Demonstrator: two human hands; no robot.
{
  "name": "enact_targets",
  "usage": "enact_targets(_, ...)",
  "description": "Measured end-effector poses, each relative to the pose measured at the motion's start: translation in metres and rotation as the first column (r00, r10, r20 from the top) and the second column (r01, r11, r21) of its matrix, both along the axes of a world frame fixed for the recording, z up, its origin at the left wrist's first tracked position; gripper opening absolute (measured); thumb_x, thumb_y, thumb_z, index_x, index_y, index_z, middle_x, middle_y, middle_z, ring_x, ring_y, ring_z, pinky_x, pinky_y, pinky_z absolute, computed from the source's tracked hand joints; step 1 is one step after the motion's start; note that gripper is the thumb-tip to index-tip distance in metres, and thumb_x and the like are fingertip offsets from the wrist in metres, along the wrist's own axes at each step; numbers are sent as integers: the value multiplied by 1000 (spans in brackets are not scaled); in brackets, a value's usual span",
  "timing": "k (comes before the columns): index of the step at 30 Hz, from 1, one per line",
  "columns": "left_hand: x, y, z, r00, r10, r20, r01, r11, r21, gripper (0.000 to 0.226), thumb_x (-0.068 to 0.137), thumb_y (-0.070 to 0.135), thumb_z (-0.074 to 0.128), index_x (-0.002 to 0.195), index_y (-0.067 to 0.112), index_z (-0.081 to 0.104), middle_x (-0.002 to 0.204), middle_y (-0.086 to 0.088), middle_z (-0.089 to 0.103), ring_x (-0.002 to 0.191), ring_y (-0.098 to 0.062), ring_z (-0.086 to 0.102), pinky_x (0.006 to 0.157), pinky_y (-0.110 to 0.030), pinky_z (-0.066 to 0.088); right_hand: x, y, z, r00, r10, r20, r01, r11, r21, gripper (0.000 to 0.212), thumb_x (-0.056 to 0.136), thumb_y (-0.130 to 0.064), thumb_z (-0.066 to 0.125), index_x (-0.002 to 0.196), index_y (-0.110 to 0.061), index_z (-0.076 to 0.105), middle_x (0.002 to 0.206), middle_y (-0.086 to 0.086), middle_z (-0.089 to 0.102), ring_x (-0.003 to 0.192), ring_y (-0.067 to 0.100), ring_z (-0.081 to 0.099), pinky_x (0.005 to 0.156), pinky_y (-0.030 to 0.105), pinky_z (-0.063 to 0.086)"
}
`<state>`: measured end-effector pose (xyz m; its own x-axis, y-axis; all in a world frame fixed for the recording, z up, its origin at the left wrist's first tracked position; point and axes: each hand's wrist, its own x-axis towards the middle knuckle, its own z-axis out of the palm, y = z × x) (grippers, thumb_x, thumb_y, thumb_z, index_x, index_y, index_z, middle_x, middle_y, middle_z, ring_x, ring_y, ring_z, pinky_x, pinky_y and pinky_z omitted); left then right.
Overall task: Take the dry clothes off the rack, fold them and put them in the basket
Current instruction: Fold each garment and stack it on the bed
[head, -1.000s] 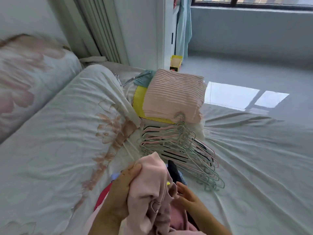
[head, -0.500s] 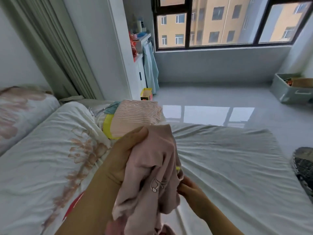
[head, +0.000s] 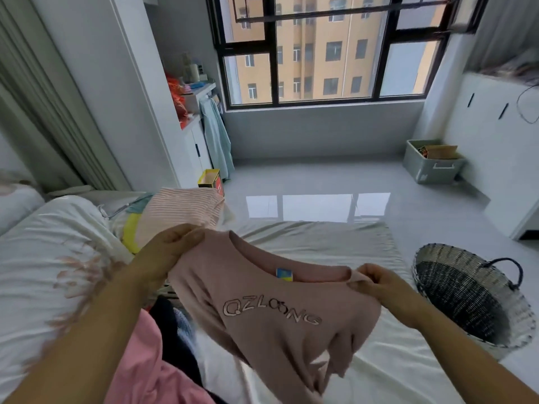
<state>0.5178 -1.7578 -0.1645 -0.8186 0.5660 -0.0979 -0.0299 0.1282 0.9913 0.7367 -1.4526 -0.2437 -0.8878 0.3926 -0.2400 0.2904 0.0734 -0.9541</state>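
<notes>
A dusty-pink shirt (head: 271, 310) with printed letters on its chest hangs spread in the air above the bed. My left hand (head: 166, 252) grips its left shoulder and my right hand (head: 376, 282) pinches its right shoulder. A woven black-and-white basket (head: 466, 290) stands on the floor at the bed's right side. A folded pink striped garment (head: 180, 211) tops a stack at the far left of the bed. More clothes, pink and dark ones (head: 163, 360), lie heaped below my left arm.
The bed's white sheet (head: 320, 240) stretches ahead, with a flowered duvet (head: 52, 258) on the left. Beyond lie a shiny tiled floor (head: 320, 182), a grey storage box (head: 431, 164) at the far right and a yellow box (head: 210, 179) by the white cabinet.
The bunched shirt has been lifted and spread out between both hands, print facing me. My view has risen from the bed and hangers towards the window.
</notes>
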Motion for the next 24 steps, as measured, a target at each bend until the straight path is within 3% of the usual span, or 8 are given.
enact_targets(2,-2,1,-12,999,-47,-15,45,993,-105,29,62,40,79,82,19,74,86,-8,70,83,-21,63,76,-32,49,7,15,14,999,-4,37,1,997,79,14,79,-16,73,82,-6,63,70,5,57,60,10,52,54,21,39)
enact_targets(6,-21,14,-35,987,-102,-123,66,961,-268,4,78,17,74,82,16,75,91,-15,64,87,-20,57,74,-26,45,13,33,54,994,-24,109,-1,976,219,15,77,-20,74,82,-6,68,77,10,67,70,20,61,67,32,48)
enact_targets(10,-31,40,-37,971,-118,-209,56,958,-280,8,82,6,68,76,11,69,70,-3,63,71,-15,55,63,-20,43,11,41,94,981,3,191,-72,933,353,20,79,-30,71,83,-10,71,75,2,69,69,12,62,63,21,48)
enact_targets(16,-44,70,-38,916,-59,-396,-37,972,-233,6,85,9,65,79,7,65,69,-6,57,64,-13,47,58,-22,34,10,63,109,917,10,398,-242,807,539,15,89,-24,62,79,-15,69,75,-1,65,65,6,55,63,17,40)
enact_targets(18,-43,80,-43,925,27,-378,-94,983,-159,7,86,7,63,80,10,63,68,-3,55,65,-14,46,58,-24,33,7,68,103,945,-82,315,-157,733,662,18,90,-24,60,76,-16,66,73,-1,62,67,9,53,60,20,37)
enact_targets(20,-43,91,-51,930,111,-351,-152,984,-90,10,88,8,60,79,13,62,67,-2,54,66,-16,45,59,-27,34,4,72,100,981,-153,117,22,692,721,18,91,-24,59,74,-19,64,73,-1,62,69,13,53,61,25,37)
enact_targets(22,-40,101,-55,937,167,-306,-188,981,-41,17,91,10,56,78,19,60,66,-3,54,66,-19,45,58,-28,33,1,76,98,973,-217,-86,212,674,708,20,92,-24,57,73,-17,60,71,0,60,68,14,52,60,27,36)
enact_targets(24,-34,113,-54,933,210,-291,-224,974,-17,22,93,12,53,76,25,57,67,-3,54,66,-19,45,58,-29,33,-3,82,88,940,-286,-185,334,672,661,23,94,-26,54,76,-12,56,72,0,57,69,13,50,60,28,35)
